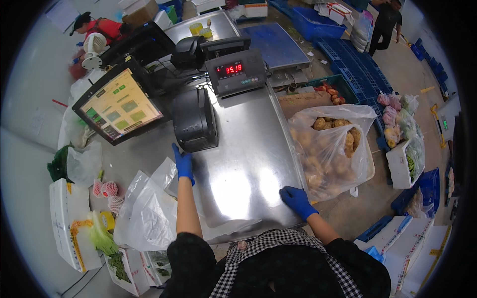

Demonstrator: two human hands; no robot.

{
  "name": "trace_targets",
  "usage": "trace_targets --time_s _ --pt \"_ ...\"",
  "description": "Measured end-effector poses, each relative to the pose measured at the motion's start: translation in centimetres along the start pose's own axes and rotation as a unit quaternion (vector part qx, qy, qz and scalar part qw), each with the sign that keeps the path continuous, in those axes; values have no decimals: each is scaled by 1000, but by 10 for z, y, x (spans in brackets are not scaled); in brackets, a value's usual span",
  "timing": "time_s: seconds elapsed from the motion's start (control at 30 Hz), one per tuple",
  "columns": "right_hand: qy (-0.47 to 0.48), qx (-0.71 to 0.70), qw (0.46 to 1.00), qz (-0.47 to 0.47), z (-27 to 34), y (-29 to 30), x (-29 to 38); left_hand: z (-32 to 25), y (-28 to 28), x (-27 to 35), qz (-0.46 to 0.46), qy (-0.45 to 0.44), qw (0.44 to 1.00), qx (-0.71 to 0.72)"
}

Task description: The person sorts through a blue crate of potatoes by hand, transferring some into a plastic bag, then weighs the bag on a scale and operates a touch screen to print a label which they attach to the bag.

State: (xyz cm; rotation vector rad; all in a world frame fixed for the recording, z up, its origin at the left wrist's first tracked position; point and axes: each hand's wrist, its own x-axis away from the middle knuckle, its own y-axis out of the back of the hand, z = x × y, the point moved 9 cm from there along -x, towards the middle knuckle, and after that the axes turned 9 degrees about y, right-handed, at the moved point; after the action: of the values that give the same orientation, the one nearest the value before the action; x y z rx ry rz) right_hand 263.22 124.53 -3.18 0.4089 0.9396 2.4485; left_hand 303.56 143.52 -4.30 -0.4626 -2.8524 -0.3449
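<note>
My left hand, in a blue glove, is at the front left corner of a black label printer, fingers pointing forward and nothing seen in it. A steel tabletop lies before me. My right hand, also gloved in blue, rests with curled fingers at its right edge; I see nothing held. Just beyond that edge sits a translucent plastic bag full of potatoes. A weighing indicator with lit red digits stands behind the printer. Left of it is a lit touchscreen.
Clear plastic bags lie by my left forearm. Foam boxes, leafy greens and net-wrapped fruit are at the left. Blue pallets and a foam box stand right. One person is far right, another far left.
</note>
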Motion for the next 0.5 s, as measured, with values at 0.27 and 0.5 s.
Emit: trace_targets --time_s 0.27,0.5 --pt "-137 -196 969 57 -35 -7 63 17 -52 19 -83 2 996 -30" --pt "-50 -328 931 153 38 -41 -13 24 -5 -8 41 58 997 -27"
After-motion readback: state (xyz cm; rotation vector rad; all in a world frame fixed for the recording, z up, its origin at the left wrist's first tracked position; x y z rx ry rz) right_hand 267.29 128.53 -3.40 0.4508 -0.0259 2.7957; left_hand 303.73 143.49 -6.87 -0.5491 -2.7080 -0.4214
